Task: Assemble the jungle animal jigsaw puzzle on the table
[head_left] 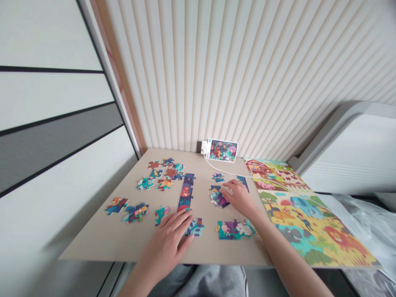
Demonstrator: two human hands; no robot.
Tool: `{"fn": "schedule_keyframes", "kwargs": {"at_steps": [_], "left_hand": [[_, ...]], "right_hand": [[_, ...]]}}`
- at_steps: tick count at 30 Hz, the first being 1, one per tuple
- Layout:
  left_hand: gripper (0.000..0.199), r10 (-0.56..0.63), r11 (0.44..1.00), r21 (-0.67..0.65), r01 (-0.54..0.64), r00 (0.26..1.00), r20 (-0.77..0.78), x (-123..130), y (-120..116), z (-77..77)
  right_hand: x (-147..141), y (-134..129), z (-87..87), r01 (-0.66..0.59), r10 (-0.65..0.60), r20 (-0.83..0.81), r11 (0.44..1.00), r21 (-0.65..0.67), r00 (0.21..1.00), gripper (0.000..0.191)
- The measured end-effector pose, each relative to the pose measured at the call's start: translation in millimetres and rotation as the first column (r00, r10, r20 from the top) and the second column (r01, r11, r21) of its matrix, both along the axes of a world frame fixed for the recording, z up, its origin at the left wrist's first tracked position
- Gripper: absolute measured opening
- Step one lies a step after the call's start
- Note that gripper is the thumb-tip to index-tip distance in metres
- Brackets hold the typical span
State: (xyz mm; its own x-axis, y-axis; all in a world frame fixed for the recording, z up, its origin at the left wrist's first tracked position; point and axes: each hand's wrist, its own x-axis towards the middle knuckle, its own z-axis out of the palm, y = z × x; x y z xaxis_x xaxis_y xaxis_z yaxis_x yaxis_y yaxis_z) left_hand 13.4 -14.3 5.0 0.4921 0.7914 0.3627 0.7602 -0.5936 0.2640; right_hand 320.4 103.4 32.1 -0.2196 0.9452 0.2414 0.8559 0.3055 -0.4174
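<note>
A teal jigsaw cluster (194, 227) is being touched by the flat, open left hand (168, 237), while a purple jigsaw cluster (218, 198) is being fingered by the half-curled right hand (239, 198) (any grip cannot be told). Pieces are being sorted on the desk (93, 243), a matching edge seemingly being needed next, with a phone (222, 150) being kept at the far edge.
</note>
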Motion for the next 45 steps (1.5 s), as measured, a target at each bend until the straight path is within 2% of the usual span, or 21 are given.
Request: {"fn": "schedule_keyframes", "kwargs": {"at_steps": [4, 7, 11, 20, 26, 34, 36, 39, 41, 45], "left_hand": [[0.049, 0.003, 1.0, -0.004, -0.003, 1.0, -0.018, -1, 1, -2.0], [0.049, 0.006, 1.0, -0.006, -0.006, 1.0, -0.03, -1, 1, -3.3], [0.049, 0.007, 1.0, -0.002, -0.007, 1.0, -0.018, -1, 0, -3.2], [0.05, 0.006, 1.0, 0.015, -0.005, 1.0, -0.024, -2, 1, -4.2], [0.049, 0.012, 1.0, -0.01, -0.013, 0.999, -0.031, 0, -1, -0.7], [0.049, 0.02, 1.0, -0.02, -0.02, 0.999, -0.037, 1, -2, 1.4], [0.049, 0.019, 0.999, -0.029, -0.021, 0.999, -0.049, 0, -2, 0.8], [0.049, 0.017, 0.999, -0.035, -0.02, 0.998, -0.059, 0, -2, -0.1], [0.049, 0.015, 0.999, -0.036, -0.017, 0.998, -0.059, 0, -2, -0.4], [0.049, 0.017, 0.999, -0.047, -0.019, 0.999, -0.051, 1, -2, 0.4]], "right_hand": [[-11, 34, 7.3, 0.099, -0.089, 0.187, 0.994, -0.045, 0.978, 0.035], [-21, 54, 2.7, 0.131, -0.115, 0.207, 0.989, -0.064, 0.971, 0.041], [-23, 67, -9.4, 0.148, -0.128, 0.202, 0.985, -0.086, 0.971, 0.047], [-14, 62, -19.6, 0.164, -0.152, 0.153, 0.984, -0.07, 0.976, 0.053], [-21, 61, -18.5, 0.134, -0.124, 0.14, 0.989, -0.058, 0.982, 0.043], [-36, 54, -18.5, 0.156, -0.157, 0.136, 0.988, 0.02, 0.978, 0.04], [-25, 54, -15.1, 0.186, -0.192, 0.084, 0.98, 0.069, 0.978, 0.039], [9, 58, -6.4, 0.285, -0.281, -0.049, 0.944, 0.164, 0.959, 0.038], [38, 61, -1.0, 0.361, -0.342, -0.132, 0.918, 0.167, 0.93, 0.038], [81, 64, 3.1, 0.441, -0.425, -0.142, 0.89, 0.115, 0.894, 0.038]]}}
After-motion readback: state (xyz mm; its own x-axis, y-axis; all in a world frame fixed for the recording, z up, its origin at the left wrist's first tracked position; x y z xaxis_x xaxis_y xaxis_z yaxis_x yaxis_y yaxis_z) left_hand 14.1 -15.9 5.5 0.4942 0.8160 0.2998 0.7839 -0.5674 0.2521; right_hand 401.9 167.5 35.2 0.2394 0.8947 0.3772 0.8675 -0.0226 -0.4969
